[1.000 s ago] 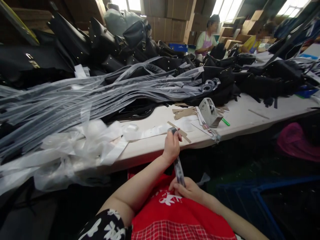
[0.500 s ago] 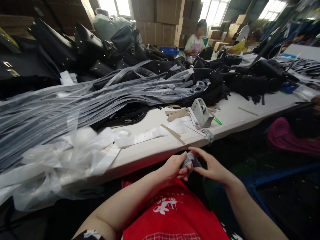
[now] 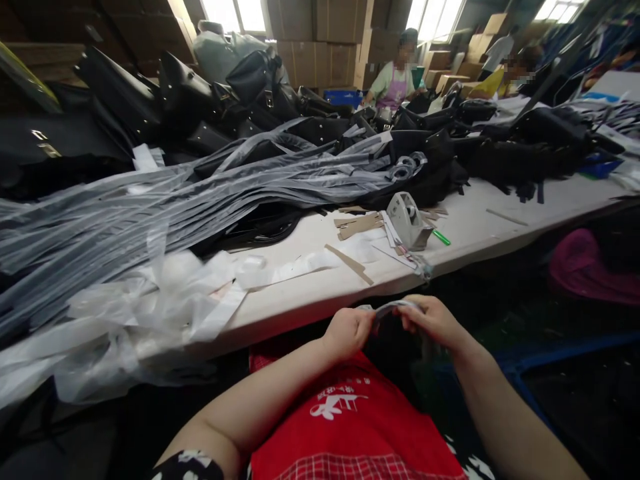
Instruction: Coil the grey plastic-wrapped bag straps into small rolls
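Observation:
My left hand (image 3: 350,329) is closed on one end of a grey wrapped strap (image 3: 387,308), just off the table's front edge. The other part of that strap runs into my right hand (image 3: 434,321), whose fingers pinch it. Between the two hands the strap bends in a short arch. Most of it is hidden by my fingers. On the table beyond lie a tape dispenser (image 3: 407,220), pieces of brown card (image 3: 357,225) and a green stick-like object (image 3: 441,237).
A long heap of grey wrapped straps (image 3: 240,180) covers the table's left and middle. Black leather bags (image 3: 117,87) are piled behind it. Crumpled clear plastic (image 3: 150,307) hangs over the front edge (image 3: 295,300). A person in a purple apron (image 3: 393,90) stands across the table.
My right hand, open beside the bunched grey piece before, now grips it. My hands have drawn slightly apart, and the strap stretches between them. The view has shifted a little left.

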{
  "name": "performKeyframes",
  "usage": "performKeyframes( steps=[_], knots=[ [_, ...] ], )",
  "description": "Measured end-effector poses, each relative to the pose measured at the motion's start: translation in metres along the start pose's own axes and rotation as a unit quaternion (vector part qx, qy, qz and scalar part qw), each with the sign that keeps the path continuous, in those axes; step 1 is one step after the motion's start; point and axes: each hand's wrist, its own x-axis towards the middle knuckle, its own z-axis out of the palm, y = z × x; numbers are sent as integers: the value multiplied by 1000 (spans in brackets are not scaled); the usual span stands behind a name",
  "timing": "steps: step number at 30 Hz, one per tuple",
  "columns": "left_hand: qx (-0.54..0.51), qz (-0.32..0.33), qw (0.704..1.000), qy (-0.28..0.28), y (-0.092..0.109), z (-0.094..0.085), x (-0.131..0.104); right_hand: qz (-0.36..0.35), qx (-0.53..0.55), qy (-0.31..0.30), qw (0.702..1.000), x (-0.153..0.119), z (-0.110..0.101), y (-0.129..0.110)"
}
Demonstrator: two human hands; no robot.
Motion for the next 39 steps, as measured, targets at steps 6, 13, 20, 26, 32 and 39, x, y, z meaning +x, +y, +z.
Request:
performKeyframes(
  steps=[6, 13, 20, 26, 32, 39],
  knots=[
    [-290, -163, 941, -54, 38, 8, -1, -105, -113, 21, 988, 11, 28, 17],
    [-330, -21, 921, 205, 39, -19, 28, 22, 74, -194, 978, -2, 90, 8],
    [87, 86, 988, 91, 2, -23, 16, 28, 295, -137, 945, -1, 34, -11],
    [-107, -100, 983, -107, 19, -23, 8, 57, 82, -97, 990, 32, -3, 39],
    [-463, -192, 863, -59, 31, -51, 21, 92, 98, -139, 981, 38, -2, 53],
    [-542, -72, 827, 129, 44, -80, 43, 79, 57, -119, 988, 39, 38, 44]
  ],
)
